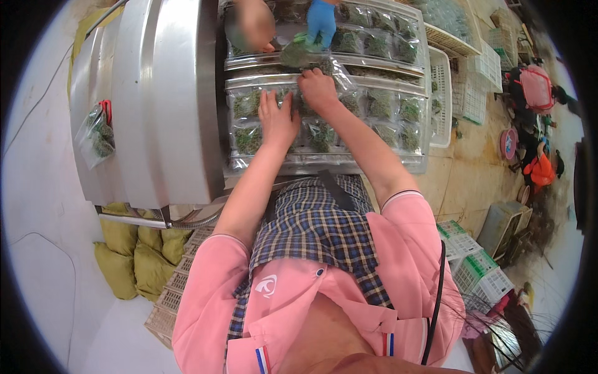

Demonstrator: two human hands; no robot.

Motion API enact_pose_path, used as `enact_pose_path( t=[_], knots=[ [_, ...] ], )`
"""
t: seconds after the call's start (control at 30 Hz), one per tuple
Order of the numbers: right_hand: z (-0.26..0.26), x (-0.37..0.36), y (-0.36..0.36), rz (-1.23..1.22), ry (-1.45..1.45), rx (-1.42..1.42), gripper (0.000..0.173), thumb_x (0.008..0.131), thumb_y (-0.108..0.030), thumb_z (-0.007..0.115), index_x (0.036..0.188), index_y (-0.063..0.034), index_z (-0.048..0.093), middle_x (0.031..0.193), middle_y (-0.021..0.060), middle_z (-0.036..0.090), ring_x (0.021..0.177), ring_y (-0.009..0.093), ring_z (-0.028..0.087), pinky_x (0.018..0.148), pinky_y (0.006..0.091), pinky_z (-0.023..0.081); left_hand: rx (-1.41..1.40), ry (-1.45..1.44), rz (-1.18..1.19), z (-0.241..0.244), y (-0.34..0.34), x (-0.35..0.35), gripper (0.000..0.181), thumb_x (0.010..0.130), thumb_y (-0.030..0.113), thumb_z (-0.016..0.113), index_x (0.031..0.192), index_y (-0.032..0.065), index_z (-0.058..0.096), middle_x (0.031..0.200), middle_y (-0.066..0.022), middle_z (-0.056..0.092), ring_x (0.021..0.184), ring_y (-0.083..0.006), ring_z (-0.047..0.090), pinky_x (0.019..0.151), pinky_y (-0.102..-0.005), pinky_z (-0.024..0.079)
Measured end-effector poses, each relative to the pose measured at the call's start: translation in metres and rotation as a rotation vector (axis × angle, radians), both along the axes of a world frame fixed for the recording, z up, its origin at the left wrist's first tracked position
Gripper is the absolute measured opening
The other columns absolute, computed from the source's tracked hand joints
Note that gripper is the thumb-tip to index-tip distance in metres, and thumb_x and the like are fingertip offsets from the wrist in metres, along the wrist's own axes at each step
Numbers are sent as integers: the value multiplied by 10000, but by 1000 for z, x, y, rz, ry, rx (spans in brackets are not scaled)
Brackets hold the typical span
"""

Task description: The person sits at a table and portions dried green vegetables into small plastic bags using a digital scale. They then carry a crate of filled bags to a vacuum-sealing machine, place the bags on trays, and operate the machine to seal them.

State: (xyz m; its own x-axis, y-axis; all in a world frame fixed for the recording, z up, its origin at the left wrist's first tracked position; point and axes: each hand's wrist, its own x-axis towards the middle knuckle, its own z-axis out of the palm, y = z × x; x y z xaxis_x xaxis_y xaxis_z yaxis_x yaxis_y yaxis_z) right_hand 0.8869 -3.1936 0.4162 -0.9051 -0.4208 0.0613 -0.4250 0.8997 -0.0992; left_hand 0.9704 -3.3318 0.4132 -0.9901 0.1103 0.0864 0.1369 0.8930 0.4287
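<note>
In front of me, two metal-edged trays [327, 158] hold rows of clear plastic bags [320, 133] filled with small green produce, too small to name surely. My left hand [279, 120] lies palm down over bags in the nearer tray, its fingers somewhat apart. Beside it, my right hand [318, 91] has curled fingers at that tray's far rim, next to a loose clear plastic flap [343, 77]. Whether those fingers pinch anything is hidden. Across from me, a co-worker's blue-gloved hand [321, 23] touches a bag of greens [297, 50].
A large stainless-steel machine cover [182, 103] rises on the left, carrying red-handled scissors [106, 111] and a filled bag [100, 140]. White plastic crates [441, 135] stand on the right. Yellow-green sacks [114, 264] lie at lower left. Other people [537, 89] are farther right.
</note>
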Motion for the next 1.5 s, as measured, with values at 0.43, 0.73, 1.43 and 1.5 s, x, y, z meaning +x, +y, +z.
enact_pose_path(
  t=[0.43,0.73,1.43,1.5],
  knots=[
    [32,119,12,-113,-108,-564,141,798,-123,602,920,-118,673,955,25,671,897,246,615,695,362,536,10,-6,-72,-12,0,0,446,857,131,597,1296,114,524,1413,-175,361,1357,-381,260,1093,-518,235],
    [13,175,37,-256,-315,-611,152,820,-112,593,932,-78,690,977,75,681,925,284,628,775,397,513,-50,-6,-125,-29,-9,-4,493,786,7,562,1272,83,532,1412,-143,379,1351,-371,276,1091,-498,244],
    [-5,197,32,-262,-361,-682,172,831,-133,579,935,-61,696,958,118,677,934,315,620,790,420,509,0,317,102,-63,-98,-110,233,813,48,573,1036,71,638,1026,-132,626,1005,-332,555,846,-433,467],
    [-5,202,31,-275,-370,-691,171,830,-134,578,931,-63,696,956,119,677,932,317,620,790,421,510,-70,339,51,-63,-106,-119,172,811,83,593,973,87,652,989,-108,630,971,-311,567,812,-426,481]
  ],
)
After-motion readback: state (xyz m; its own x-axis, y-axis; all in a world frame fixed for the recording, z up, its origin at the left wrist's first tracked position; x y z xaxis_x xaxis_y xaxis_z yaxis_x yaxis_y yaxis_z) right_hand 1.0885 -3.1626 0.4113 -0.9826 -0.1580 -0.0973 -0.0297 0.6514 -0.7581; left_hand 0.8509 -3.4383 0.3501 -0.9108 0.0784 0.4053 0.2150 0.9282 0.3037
